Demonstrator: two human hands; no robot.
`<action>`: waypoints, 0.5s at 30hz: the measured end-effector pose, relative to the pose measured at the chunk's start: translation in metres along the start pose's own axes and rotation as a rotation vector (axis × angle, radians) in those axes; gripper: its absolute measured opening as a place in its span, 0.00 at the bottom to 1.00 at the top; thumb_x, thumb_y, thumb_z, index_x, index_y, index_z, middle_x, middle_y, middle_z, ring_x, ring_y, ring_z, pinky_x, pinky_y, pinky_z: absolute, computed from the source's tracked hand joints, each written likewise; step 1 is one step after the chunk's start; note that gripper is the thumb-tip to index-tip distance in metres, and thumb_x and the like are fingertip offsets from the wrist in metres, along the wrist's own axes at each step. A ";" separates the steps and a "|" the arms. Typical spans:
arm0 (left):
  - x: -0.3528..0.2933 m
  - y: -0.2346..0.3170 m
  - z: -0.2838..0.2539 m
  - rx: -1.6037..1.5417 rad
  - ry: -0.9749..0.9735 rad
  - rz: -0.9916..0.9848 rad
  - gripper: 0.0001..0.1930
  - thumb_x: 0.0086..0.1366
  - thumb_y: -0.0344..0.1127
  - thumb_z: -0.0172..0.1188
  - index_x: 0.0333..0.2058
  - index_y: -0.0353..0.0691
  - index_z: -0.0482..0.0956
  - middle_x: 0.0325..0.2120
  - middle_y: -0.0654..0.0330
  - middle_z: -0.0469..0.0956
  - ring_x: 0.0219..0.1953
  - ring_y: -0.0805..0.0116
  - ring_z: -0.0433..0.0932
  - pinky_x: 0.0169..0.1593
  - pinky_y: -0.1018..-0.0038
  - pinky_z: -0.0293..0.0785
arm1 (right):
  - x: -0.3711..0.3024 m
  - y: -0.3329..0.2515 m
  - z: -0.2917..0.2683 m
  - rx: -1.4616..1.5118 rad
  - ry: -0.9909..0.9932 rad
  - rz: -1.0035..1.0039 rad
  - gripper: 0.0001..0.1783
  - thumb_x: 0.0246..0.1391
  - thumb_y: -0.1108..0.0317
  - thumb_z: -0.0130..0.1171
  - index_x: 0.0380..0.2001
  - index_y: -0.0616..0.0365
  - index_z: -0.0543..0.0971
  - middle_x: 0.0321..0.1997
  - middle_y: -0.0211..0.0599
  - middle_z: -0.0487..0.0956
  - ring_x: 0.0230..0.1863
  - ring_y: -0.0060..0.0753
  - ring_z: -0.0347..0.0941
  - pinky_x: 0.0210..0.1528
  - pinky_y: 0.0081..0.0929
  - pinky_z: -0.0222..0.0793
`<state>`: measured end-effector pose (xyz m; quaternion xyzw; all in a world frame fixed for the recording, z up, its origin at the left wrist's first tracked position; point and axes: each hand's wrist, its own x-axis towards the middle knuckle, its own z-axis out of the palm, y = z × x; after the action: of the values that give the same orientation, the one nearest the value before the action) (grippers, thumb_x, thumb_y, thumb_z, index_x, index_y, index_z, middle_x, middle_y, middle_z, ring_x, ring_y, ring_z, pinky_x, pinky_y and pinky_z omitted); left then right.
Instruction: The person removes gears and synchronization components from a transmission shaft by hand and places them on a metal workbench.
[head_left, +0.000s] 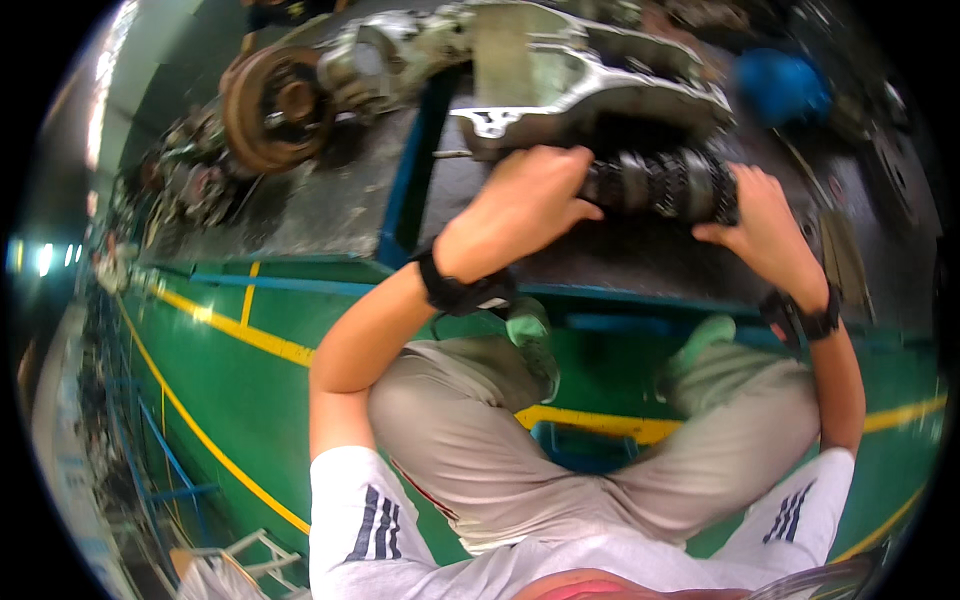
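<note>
A dark gear shaft [662, 186] with several toothed rings lies crosswise in front of me, above the workbench top. My left hand [535, 205] is closed round its left end, with the thumb toward me. At the opposite end, my right hand [757, 222] grips the shaft, its thumb also on the near side. Part of the fingers of both hands is hidden behind the shaft. Just beyond it stands a large grey metal housing [590, 85] with a pale, machined rim. Whether the shaft touches the bench is hard to tell.
A second bench [330, 180] to the left bears a rusty brake drum [277, 108] and other metal parts. A blurred blue object [782, 85] sits at the back right. A flat bar [845, 262] lies by the right front edge. Below is green floor with yellow lines [235, 330].
</note>
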<state>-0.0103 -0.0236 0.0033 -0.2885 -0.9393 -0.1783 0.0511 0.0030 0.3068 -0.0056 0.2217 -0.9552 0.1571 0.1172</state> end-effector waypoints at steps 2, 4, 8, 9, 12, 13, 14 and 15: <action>0.004 -0.002 0.004 -0.043 0.056 0.046 0.28 0.59 0.40 0.79 0.52 0.29 0.80 0.42 0.38 0.85 0.49 0.35 0.83 0.53 0.50 0.80 | 0.001 0.005 -0.005 0.028 -0.082 0.031 0.47 0.43 0.60 0.83 0.65 0.64 0.74 0.58 0.54 0.79 0.63 0.61 0.71 0.69 0.46 0.64; 0.000 -0.005 0.005 -0.101 0.045 -0.013 0.29 0.59 0.40 0.79 0.53 0.29 0.80 0.44 0.37 0.85 0.51 0.34 0.83 0.54 0.50 0.79 | 0.002 0.005 -0.003 0.036 -0.076 -0.013 0.47 0.43 0.62 0.83 0.66 0.63 0.73 0.58 0.53 0.78 0.63 0.60 0.71 0.70 0.46 0.63; -0.008 -0.009 -0.002 -0.124 -0.004 -0.060 0.33 0.60 0.40 0.78 0.59 0.32 0.75 0.47 0.35 0.84 0.53 0.33 0.82 0.56 0.49 0.78 | 0.000 0.020 -0.013 0.046 -0.089 -0.041 0.46 0.43 0.69 0.80 0.67 0.60 0.73 0.60 0.49 0.77 0.64 0.57 0.70 0.70 0.46 0.62; -0.012 -0.010 -0.003 -0.161 -0.018 -0.081 0.34 0.61 0.41 0.77 0.61 0.33 0.74 0.49 0.35 0.83 0.54 0.33 0.82 0.57 0.48 0.78 | 0.003 0.016 -0.019 0.043 -0.114 -0.051 0.42 0.43 0.72 0.78 0.65 0.60 0.76 0.61 0.50 0.78 0.64 0.58 0.72 0.71 0.46 0.63; -0.014 -0.018 0.005 -0.213 -0.007 -0.085 0.34 0.65 0.47 0.73 0.63 0.36 0.72 0.49 0.35 0.82 0.54 0.33 0.81 0.58 0.48 0.77 | 0.001 0.041 -0.019 0.129 -0.127 0.007 0.38 0.43 0.75 0.77 0.61 0.62 0.78 0.60 0.52 0.79 0.63 0.58 0.74 0.70 0.45 0.66; -0.012 -0.020 0.010 -0.208 -0.004 -0.092 0.33 0.65 0.47 0.73 0.62 0.36 0.73 0.49 0.35 0.82 0.54 0.34 0.81 0.59 0.48 0.77 | -0.001 0.050 -0.017 0.101 -0.089 0.012 0.36 0.44 0.75 0.76 0.60 0.62 0.79 0.59 0.53 0.80 0.63 0.58 0.75 0.69 0.45 0.67; -0.006 -0.019 0.008 -0.210 -0.043 -0.079 0.31 0.65 0.46 0.73 0.61 0.36 0.75 0.49 0.35 0.82 0.55 0.35 0.81 0.59 0.48 0.77 | -0.009 0.062 -0.018 0.068 -0.039 0.027 0.34 0.44 0.76 0.76 0.59 0.63 0.80 0.58 0.54 0.81 0.62 0.58 0.76 0.68 0.45 0.69; -0.014 -0.026 0.011 -0.189 -0.012 -0.053 0.30 0.65 0.45 0.73 0.60 0.35 0.77 0.49 0.37 0.82 0.56 0.36 0.80 0.60 0.49 0.76 | -0.010 0.075 -0.009 0.059 -0.025 0.020 0.34 0.46 0.77 0.75 0.60 0.62 0.80 0.59 0.54 0.81 0.63 0.58 0.75 0.68 0.44 0.69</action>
<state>-0.0134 -0.0468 -0.0181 -0.2683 -0.9259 -0.2655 0.0134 -0.0211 0.3781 -0.0186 0.2173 -0.9537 0.1836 0.0971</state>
